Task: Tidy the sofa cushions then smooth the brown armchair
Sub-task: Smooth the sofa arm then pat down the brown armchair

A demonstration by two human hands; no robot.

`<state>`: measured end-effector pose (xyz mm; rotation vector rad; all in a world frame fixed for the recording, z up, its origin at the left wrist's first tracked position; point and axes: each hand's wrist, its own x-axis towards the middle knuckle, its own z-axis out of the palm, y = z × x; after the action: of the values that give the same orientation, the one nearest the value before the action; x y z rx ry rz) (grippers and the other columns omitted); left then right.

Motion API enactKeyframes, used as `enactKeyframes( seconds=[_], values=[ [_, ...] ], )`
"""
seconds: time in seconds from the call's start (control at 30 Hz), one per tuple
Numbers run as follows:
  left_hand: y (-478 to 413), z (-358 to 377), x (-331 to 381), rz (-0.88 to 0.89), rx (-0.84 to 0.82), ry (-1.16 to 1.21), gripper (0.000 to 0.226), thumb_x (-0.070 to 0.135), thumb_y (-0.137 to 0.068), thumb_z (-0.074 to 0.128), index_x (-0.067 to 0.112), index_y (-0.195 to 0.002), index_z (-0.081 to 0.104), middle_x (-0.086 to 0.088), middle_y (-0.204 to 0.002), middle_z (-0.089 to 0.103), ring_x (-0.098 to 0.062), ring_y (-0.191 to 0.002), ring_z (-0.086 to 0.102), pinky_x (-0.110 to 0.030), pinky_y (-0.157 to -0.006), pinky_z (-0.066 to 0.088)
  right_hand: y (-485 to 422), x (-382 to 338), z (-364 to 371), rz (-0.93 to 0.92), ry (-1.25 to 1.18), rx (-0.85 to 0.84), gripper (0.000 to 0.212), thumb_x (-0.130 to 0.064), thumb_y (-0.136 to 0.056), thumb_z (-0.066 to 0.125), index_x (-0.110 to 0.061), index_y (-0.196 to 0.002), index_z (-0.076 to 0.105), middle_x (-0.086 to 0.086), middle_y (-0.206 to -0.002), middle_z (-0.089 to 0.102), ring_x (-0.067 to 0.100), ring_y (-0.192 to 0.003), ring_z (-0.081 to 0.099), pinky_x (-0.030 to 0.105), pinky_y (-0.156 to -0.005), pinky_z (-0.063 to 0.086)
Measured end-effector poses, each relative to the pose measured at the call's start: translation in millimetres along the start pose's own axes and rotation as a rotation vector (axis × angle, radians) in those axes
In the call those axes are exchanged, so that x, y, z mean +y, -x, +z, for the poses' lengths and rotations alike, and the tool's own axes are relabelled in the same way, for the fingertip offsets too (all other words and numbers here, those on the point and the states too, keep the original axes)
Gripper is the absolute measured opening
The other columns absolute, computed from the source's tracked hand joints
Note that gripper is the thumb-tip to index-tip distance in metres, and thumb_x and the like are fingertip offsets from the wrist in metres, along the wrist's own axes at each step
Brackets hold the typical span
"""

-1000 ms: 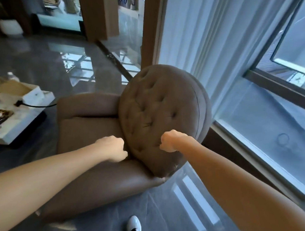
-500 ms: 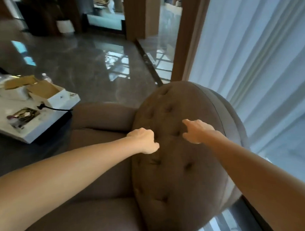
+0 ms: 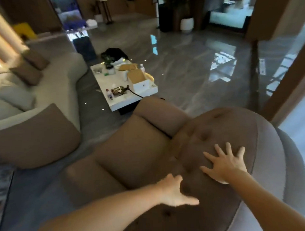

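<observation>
Both forearms bare, no sleeves in sight; left hand point(image 3: 171, 192) and right hand point(image 3: 225, 166) without rings, watches or gloves.

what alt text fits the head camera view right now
Both hands work the tufted backrest of a brown armchair: right hand flat with spread fingers, left hand open beside it. Beyond lie a cluttered white coffee table and grey sofa.

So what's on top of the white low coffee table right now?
On the white low coffee table: an open cardboard box, two small plastic bottles, a small potted plant, a black cable and papers. The box's contents and anything behind it are hidden.
</observation>
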<state>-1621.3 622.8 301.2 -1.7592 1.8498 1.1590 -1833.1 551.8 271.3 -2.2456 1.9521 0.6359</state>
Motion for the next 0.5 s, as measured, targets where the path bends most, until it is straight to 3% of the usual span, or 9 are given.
enactKeyframes(
  seconds=[0.1, 0.17, 0.5],
  values=[
    [3.9, 60.7, 22.4, -0.094, -0.094, 0.108, 0.136, 0.088, -0.053, 0.059, 0.03, -0.152, -0.014, -0.003, -0.165, -0.008, -0.04, -0.149, 0.008, -0.054, -0.119, 0.018, 5.0, 8.3, 3.4, -0.02, 0.035, -0.011, 0.08, -0.082, -0.076, 0.011, -0.049, -0.149, 0.011, 0.004, -0.165, 0.009, 0.045, -0.147, -0.003, 0.08, -0.103, -0.002],
    [5.3, 89.1, 29.3, -0.119, -0.067, 0.19, 0.133, 0.08, -0.061, 0.064, 0.033, -0.148, -0.025, -0.001, -0.163, -0.02, -0.045, -0.148, 0.0, -0.059, -0.119, 0.013, 9.6, 13.4, 10.8, -0.037, 0.053, -0.012, 0.082, -0.082, -0.076, 0.011, -0.046, -0.15, 0.01, 0.007, -0.165, 0.009, 0.047, -0.146, -0.003, 0.08, -0.101, -0.001],
    [28.1, 137.0, 30.2, -0.165, 0.051, 0.286, 0.12, 0.067, -0.069, 0.069, 0.046, -0.147, -0.02, 0.007, -0.163, -0.017, -0.046, -0.147, 0.008, -0.057, -0.119, 0.018, 42.6, 22.3, 29.5, -0.063, 0.077, -0.066, 0.089, -0.084, -0.076, 0.01, -0.038, -0.152, 0.004, 0.012, -0.163, 0.008, 0.05, -0.143, 0.002, 0.082, -0.098, 0.006]
  ],
)
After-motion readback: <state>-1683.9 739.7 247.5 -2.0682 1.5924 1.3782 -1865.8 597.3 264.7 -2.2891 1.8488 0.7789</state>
